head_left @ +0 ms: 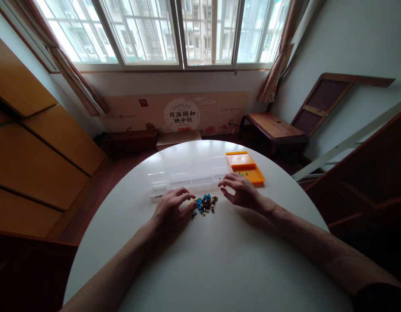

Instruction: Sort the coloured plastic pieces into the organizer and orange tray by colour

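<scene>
Here your left hand (170, 212) lies palm down on the round white table (220, 268), its fingers (187, 209) loosely curled and spread, their tips touching the left edge of the small heap of tiny blue, brown and yellowish plastic beads (205, 204). Whether a bead is pinched under those tips is too small to tell. Your right hand (241, 191) hovers just to the right of and slightly beyond the heap, fingers (227, 183) open and arched, gripping nothing, with the nearest fingertips close to the beads but apart from them. So the heap sits between your two hands, nearer the left one.

The beads look hard and blocky, piled loosely with a few strays at the rim. Just beyond them stands a row of clear plastic compartment boxes (187, 177), glossy and rectangular, running leftward from your right fingertips. Beside those, to the right, lies a flat orange plastic sorting tray (249, 167) with a raised rim and a few small green beads (242, 173) in it. The tabletop is smooth and matte.
</scene>
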A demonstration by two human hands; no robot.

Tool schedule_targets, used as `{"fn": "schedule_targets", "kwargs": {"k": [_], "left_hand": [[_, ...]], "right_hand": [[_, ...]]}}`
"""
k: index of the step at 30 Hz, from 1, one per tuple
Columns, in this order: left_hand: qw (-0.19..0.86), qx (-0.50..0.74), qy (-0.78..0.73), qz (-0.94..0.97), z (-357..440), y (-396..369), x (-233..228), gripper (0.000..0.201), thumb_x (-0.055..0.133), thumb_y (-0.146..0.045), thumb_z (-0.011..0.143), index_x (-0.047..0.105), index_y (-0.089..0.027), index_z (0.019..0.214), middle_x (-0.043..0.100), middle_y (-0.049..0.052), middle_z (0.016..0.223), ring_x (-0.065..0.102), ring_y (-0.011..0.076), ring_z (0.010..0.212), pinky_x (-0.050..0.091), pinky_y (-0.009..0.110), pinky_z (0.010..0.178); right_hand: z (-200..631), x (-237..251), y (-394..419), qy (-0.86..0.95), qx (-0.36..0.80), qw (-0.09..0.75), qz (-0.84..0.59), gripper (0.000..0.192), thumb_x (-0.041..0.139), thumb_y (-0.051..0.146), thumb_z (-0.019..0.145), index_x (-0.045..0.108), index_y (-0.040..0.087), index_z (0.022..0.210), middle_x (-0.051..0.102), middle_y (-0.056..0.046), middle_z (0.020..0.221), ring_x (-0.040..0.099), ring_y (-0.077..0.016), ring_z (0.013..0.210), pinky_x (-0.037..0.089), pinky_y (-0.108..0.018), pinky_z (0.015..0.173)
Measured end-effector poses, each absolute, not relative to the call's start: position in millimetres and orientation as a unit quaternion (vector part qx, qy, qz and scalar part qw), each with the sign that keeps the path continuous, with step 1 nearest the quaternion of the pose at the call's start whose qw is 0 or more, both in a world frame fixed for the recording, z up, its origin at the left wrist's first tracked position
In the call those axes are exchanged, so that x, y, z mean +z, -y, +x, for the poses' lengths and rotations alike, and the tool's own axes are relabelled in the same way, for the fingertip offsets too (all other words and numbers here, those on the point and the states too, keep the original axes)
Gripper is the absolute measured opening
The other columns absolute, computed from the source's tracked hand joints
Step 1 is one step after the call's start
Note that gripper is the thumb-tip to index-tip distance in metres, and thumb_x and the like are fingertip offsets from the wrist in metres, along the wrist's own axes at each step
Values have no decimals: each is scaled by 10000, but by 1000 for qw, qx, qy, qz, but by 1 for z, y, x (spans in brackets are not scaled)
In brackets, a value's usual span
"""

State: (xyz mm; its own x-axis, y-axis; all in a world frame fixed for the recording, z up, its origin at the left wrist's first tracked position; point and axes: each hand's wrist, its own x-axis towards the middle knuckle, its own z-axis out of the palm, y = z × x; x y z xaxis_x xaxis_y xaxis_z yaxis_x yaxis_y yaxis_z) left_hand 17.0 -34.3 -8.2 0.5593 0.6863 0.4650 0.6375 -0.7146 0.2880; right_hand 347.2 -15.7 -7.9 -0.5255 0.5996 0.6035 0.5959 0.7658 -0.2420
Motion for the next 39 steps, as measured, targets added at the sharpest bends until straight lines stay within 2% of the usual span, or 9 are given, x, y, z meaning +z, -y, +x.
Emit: {"fn": "schedule_targets", "kwargs": {"k": [4,10,13,17,22,26,33,39], "left_hand": [[23,278,-361,890,26,36,-5,181,668,-382,1080,796,-268,1137,779,53,1082,735,220,934,548,366,878],[-22,228,-307,924,38,29,7,252,685,-422,1053,774,-244,1206,769,90,1139,734,249,957,553,403,887],[-34,204,-251,946,42,18,13,314,704,-450,1034,766,-242,1262,768,98,1156,737,252,947,559,409,886],[-8,232,-235,944,49,10,14,341,743,-459,986,766,-253,1257,766,102,1151,739,253,963,568,413,912],[31,280,-239,929,48,14,7,348,773,-419,945,759,-256,1253,770,100,1143,734,257,960,583,409,890],[56,297,-252,919,43,15,5,292,736,-388,971,761,-259,1232,771,94,1132,741,252,987,588,405,921],[45,286,-249,924,42,13,0,266,738,-396,992,772,-251,1212,778,93,1116,744,234,944,601,388,883],[33,294,-250,922,41,13,-4,225,739,-349,998,768,-258,1201,778,79,1102,739,228,929,593,374,857]], "right_hand": [[344,-7,29,905,53,308,-289,207,729,189,995,739,242,1195,761,-81,1165,704,-257,1055,588,-421,954],[342,-4,34,913,76,286,-280,277,701,177,1030,743,288,1280,758,-50,1127,697,-229,1030,562,-398,966],[343,-1,29,922,64,269,-272,206,701,181,1031,766,280,1199,756,-45,1111,699,-221,1015,555,-378,932],[342,2,24,927,59,269,-254,122,694,208,1042,783,271,1097,772,-43,1092,703,-212,998,550,-373,932],[341,2,26,925,81,272,-252,155,640,202,1083,776,275,1095,787,-36,1084,707,-202,1011,542,-360,943],[341,-2,26,917,102,280,-264,113,650,240,1096,759,270,1097,800,-33,1088,716,-205,1002,536,-370,954],[343,-12,24,913,108,287,-271,122,623,234,1117,739,268,1130,812,-37,1094,728,-213,1032,530,-376,980],[345,-18,23,899,105,318,-282,102,675,196,1080,729,242,1154,806,-45,1050,730,-207,927,559,-363,937]]}}
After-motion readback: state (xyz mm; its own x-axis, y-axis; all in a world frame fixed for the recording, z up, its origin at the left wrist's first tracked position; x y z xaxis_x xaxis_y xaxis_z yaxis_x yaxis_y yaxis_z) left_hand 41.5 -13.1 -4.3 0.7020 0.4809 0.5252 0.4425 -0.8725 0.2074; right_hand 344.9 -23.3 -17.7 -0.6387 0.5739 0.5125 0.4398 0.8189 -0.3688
